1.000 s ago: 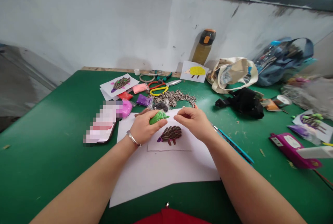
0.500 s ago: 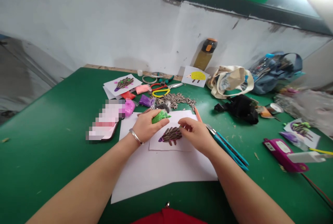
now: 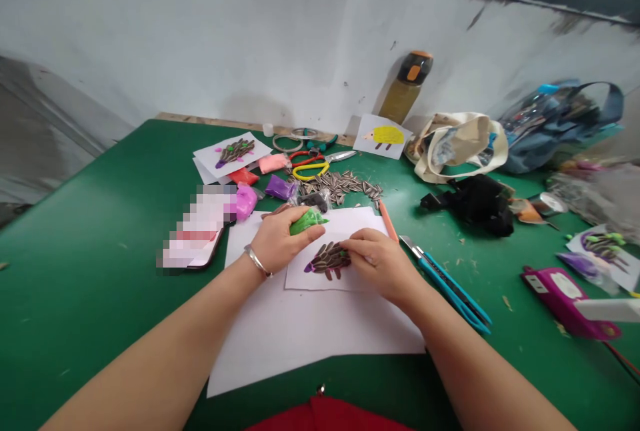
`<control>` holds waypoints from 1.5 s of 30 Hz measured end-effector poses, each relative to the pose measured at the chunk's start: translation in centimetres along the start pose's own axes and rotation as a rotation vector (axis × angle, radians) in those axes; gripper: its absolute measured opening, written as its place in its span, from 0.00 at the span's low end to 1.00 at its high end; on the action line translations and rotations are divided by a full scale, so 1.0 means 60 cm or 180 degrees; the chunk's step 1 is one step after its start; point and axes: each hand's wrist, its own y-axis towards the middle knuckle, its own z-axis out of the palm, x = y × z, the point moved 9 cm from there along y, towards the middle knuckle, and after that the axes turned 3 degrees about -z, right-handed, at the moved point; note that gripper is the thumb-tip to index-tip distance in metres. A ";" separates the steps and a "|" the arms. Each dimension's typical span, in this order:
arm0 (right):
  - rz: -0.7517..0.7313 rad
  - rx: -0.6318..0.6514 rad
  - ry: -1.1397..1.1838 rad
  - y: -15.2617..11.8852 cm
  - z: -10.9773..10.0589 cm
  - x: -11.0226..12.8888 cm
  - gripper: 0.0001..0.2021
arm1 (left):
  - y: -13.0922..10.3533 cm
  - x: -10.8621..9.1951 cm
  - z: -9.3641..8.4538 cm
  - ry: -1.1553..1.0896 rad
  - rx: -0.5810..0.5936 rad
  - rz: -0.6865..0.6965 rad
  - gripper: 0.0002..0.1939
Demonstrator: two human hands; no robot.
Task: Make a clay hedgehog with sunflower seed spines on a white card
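Fingers of the right hand (image 3: 384,263) have come down onto the right side of the seed hedgehog (image 3: 326,257) on the white card (image 3: 301,281), so handwork there seems under way, that grip's closure untellable, while the left hand (image 3: 277,239) clamps green clay (image 3: 306,220) just far-left of it.

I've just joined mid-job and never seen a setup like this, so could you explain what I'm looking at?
There is no machine here: you see a person's two bare hands, through one camera worn on the head, looking forward and down. The left hand holds a bright green, soft-looking packet in clear plastic. The right hand's fingers are at a dark, seed-covered animal figure with a purple snout; whether they pinch anything is unclear. The figure is on a small white card, over a larger white paper sheet. Around them on the green table lie striped seeds and silver-bladed scissors.
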 end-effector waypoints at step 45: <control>0.0155 -0.0583 0.0357 -0.004 -0.033 -0.005 0.13 | -0.005 -0.012 0.025 -0.0742 0.0673 -0.0095 0.17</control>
